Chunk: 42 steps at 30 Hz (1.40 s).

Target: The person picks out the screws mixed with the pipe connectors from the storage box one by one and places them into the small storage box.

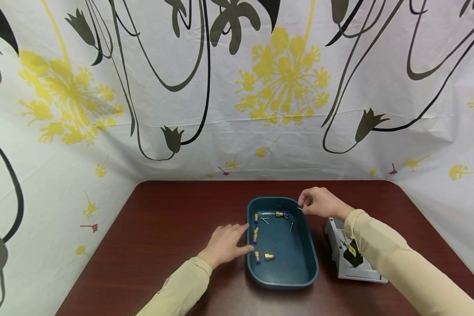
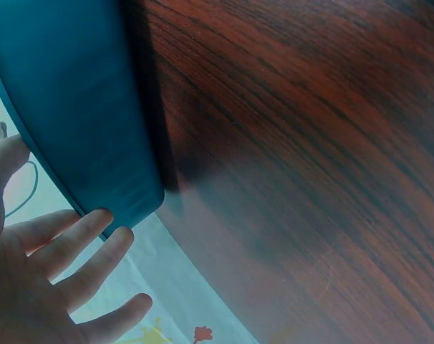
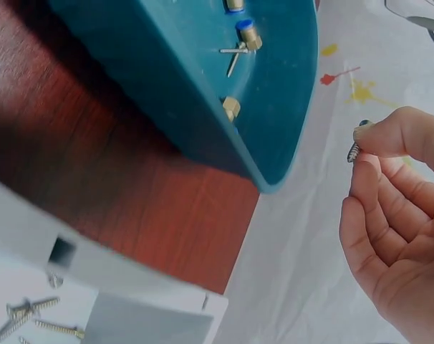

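My right hand (image 1: pixel 321 202) pinches a small screw (image 3: pixel 354 149) between thumb and index finger, above the far right rim of a blue plastic tray (image 1: pixel 288 272). Beside the tray's left edge is my left hand (image 1: pixel 226 245), its fingers spread and fairly straight, touching the rim. Inside the tray lie several brass fittings with blue ends, such as one fitting (image 1: pixel 269 256) near the middle and another (image 1: pixel 257 257) by the left wall. Thin screws (image 1: pixel 264 220) rest toward the back, with a single screw (image 1: pixel 291 227) farther right.
Right of the tray stands a grey-white box (image 1: pixel 361 273), partly hidden by my right sleeve. It holds a black item (image 1: pixel 352 256) with a yellow mark and several loose screws (image 3: pixel 59 328). Patterned cloth (image 1: pixel 221 109) hangs behind the dark wooden table (image 1: pixel 174 219).
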Tool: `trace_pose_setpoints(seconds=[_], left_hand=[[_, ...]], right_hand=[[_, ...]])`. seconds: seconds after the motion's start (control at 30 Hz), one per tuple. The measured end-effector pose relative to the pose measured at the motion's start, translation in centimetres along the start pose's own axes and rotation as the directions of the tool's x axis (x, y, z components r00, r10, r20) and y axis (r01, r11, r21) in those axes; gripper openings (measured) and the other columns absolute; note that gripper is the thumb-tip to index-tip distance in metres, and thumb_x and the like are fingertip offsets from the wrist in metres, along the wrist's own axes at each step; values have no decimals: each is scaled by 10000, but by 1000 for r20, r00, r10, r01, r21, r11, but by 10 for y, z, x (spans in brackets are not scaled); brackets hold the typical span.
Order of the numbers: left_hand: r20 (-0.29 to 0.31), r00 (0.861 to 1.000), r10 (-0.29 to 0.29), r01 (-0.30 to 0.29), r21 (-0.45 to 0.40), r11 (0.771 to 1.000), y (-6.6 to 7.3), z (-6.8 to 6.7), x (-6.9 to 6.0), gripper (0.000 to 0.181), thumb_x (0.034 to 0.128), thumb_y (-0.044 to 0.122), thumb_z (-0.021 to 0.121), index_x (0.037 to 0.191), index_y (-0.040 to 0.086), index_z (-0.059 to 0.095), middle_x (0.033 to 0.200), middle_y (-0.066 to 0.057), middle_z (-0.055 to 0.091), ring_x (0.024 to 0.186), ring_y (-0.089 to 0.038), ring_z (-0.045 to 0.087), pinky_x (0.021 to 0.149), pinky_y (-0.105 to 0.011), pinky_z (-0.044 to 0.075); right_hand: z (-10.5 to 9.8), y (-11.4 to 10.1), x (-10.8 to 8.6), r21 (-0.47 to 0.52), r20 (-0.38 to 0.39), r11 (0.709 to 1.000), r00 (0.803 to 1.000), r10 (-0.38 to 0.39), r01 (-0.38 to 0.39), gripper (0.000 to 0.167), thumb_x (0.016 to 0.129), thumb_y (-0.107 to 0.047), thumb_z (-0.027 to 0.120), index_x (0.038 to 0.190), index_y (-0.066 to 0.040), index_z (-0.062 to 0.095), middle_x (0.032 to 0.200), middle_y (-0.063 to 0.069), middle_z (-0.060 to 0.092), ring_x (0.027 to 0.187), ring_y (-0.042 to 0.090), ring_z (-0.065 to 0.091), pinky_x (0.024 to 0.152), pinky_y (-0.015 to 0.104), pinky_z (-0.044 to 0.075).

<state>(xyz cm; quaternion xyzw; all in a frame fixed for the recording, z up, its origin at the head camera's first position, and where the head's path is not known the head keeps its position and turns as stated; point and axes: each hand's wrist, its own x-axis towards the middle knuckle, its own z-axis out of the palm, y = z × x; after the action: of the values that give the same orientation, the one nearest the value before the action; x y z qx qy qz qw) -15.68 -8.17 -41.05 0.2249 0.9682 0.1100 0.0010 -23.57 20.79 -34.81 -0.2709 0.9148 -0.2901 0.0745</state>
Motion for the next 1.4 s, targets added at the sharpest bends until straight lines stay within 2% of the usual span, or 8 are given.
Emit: trace_pose_setpoints(seconds=[0.37, 0.73, 1.03, 1.4], left_hand=[[1, 1000, -8, 8, -1, 1000, 0, 0, 0, 631, 777, 516, 578, 1273, 136, 482, 1170, -53, 546, 1047, -220, 504, 869, -448, 370], [-8, 1000, -9, 9, 0, 1000, 0, 1, 0, 629, 773, 499, 595, 1271, 131, 482, 1159, -57, 551, 1039, -224, 506, 865, -452, 371], [-2, 1000, 8, -8, -4, 1000, -1, 1, 0, 629, 782, 502, 581, 1275, 125, 478, 1165, -57, 545, 1052, -222, 498, 866, -447, 366], [-3, 1000, 10, -10, 0, 1000, -1, 1, 0, 627, 784, 499, 581, 1274, 122, 479, 1162, -57, 547, 1046, -221, 501, 861, -442, 370]], right_hand=[[-21, 14, -17, -17, -19, 1000, 999, 26, -26, 84, 753, -8, 609, 831, -29, 585, 688, -11, 565, 588, 140, 503, 531, 290, 414], [-40, 29, -38, -76, -62, 995, 996, 59, -64, 77, 751, -18, 612, 813, -57, 587, 703, -25, 570, 606, 127, 496, 551, 280, 402], [-46, 42, -52, -68, -49, 990, 992, 117, -121, 80, 760, -35, 608, 836, -32, 584, 710, -7, 565, 619, 146, 498, 537, 287, 395], [-41, 60, -70, -95, -39, 988, 993, 115, -118, 66, 757, -33, 607, 811, -60, 581, 704, -27, 554, 640, 121, 509, 537, 284, 409]])
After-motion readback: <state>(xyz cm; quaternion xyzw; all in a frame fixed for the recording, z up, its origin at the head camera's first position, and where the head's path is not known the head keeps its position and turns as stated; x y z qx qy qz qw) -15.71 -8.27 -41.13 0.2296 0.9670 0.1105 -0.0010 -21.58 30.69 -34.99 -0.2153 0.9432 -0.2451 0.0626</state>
